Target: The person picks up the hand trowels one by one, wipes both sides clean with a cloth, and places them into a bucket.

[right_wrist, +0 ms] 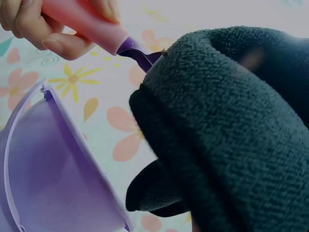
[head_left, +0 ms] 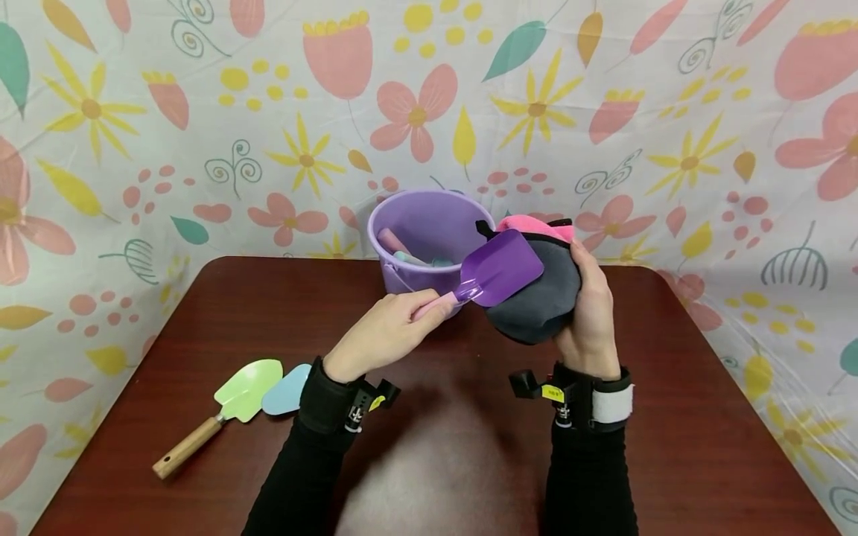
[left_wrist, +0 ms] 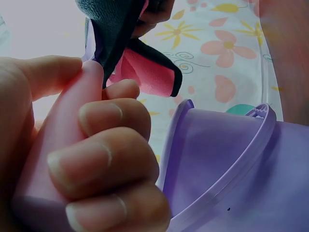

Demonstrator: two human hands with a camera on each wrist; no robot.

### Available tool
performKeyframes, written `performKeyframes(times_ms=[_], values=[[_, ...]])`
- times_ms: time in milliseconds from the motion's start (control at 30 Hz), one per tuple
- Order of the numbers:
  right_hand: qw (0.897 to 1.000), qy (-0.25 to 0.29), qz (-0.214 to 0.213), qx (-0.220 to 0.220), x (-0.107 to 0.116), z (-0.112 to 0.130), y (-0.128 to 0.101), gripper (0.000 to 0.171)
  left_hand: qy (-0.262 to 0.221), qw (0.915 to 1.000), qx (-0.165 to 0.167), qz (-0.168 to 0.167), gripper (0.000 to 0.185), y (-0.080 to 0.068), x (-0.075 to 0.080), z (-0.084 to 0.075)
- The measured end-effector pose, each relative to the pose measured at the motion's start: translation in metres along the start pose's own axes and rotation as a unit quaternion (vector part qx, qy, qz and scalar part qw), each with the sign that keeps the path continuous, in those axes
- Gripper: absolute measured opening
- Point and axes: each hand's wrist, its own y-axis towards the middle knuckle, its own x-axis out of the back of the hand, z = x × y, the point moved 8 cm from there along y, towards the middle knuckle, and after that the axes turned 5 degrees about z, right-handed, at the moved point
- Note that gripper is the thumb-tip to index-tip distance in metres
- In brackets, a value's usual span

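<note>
My left hand grips the pink handle of a purple toy shovel, its blade lying against a dark grey cloth. My right hand holds that bunched cloth, which has a pink side and black trim, just right of a purple bucket. In the right wrist view the grey cloth fills the frame, with the shovel's neck touching its top edge. The left wrist view shows my fingers curled round the handle and the bucket rim beside them.
A green shovel with a wooden handle and a light blue blade lie on the dark brown table at the left. Several pastel tools stand inside the bucket. A floral backdrop surrounds the table.
</note>
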Motion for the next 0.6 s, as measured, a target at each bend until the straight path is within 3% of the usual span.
performKeyframes(times_ms=[300, 600], values=[[1.000, 0.019, 0.010, 0.012, 0.001, -0.001, 0.001, 0.025, 0.009, 0.9998, 0.006, 0.015, 0.047, 0.002, -0.004, 0.002], [0.996, 0.083, 0.017, -0.001, 0.000, -0.007, 0.001, 0.020, 0.007, 0.9993, 0.001, 0.037, 0.050, 0.003, -0.011, 0.000]])
